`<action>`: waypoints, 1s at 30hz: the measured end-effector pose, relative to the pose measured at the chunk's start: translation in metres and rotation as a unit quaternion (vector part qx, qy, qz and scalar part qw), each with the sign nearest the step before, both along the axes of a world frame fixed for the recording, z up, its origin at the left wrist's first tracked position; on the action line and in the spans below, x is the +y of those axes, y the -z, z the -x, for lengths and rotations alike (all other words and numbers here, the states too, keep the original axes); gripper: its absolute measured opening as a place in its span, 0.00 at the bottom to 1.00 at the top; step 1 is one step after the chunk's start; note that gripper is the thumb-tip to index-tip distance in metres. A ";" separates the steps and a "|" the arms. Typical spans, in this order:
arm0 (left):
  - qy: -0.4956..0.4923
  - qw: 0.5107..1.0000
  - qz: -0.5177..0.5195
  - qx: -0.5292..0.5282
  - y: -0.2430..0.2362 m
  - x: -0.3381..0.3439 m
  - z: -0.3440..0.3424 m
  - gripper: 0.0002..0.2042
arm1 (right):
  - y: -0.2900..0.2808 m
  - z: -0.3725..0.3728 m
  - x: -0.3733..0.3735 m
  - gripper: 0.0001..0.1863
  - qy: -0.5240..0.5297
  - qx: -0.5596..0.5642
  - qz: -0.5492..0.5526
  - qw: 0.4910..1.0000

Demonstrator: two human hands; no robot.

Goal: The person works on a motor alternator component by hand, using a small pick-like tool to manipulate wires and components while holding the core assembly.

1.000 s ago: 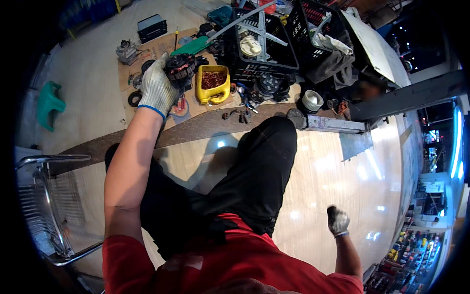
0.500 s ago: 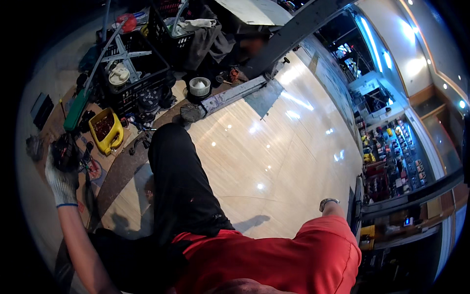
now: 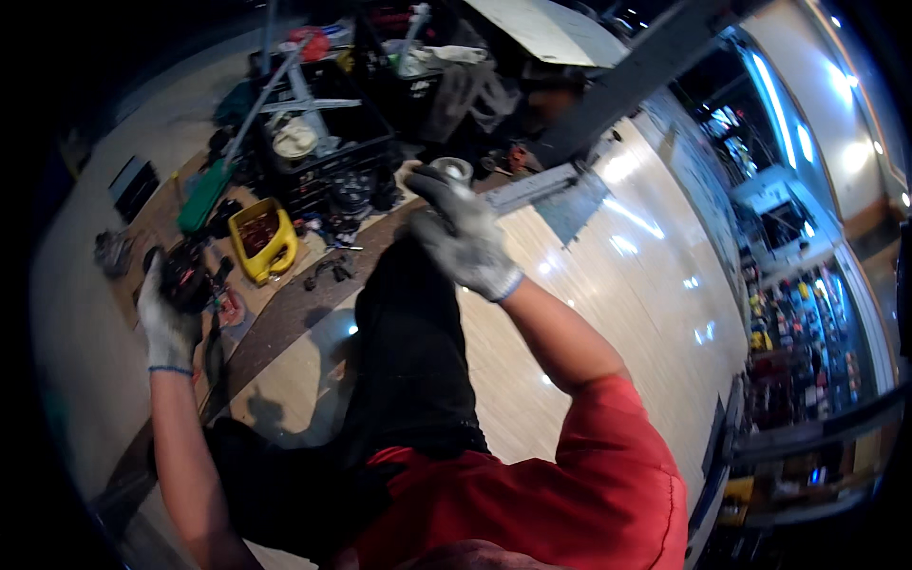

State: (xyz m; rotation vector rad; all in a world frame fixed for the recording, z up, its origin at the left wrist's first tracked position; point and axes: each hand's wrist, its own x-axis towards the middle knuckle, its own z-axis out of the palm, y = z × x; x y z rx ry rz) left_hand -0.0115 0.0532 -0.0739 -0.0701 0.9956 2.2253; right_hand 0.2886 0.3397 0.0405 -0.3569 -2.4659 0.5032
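Observation:
My left hand, in a pale knitted glove with a blue cuff, is wrapped round a black rounded part at the left. What kind of part it is cannot be made out. My right hand, in a grey-white glove, hangs in the air above my bent knee with its fingers apart and nothing in them. A white ribbed blower wheel shows just behind its fingers. Near the left hand lies a cut-open yellow jug with small dark reddish contents. Beyond the jug is a green handle-like piece.
A black crate with metal brackets and a white round container stands behind the jug. Cardboard lies under loose tools and parts. A grey metal beam rests on the shiny tiled floor. Shelves with goods line the right.
My right arm has swung from the far right side to in front of my knee, its gloved hand now in view. The left hand still holds the black part. The view has shifted.

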 end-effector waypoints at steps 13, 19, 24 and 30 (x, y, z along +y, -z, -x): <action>-0.089 0.995 0.020 0.049 -0.008 -0.016 -0.016 0.12 | 0.085 0.189 -0.108 0.18 -0.366 -0.266 0.532 0.716; -0.105 0.987 0.075 0.099 -0.035 -0.001 -0.027 0.14 | 0.076 0.196 -0.097 0.19 -0.322 -0.305 0.563 0.697; -0.102 0.992 0.044 0.066 -0.032 0.011 -0.029 0.13 | 0.075 0.191 -0.098 0.15 -0.315 -0.299 0.584 0.686; -0.092 0.985 0.089 0.118 -0.036 0.010 -0.026 0.14 | 0.055 0.187 -0.088 0.13 -0.273 -0.272 0.483 0.786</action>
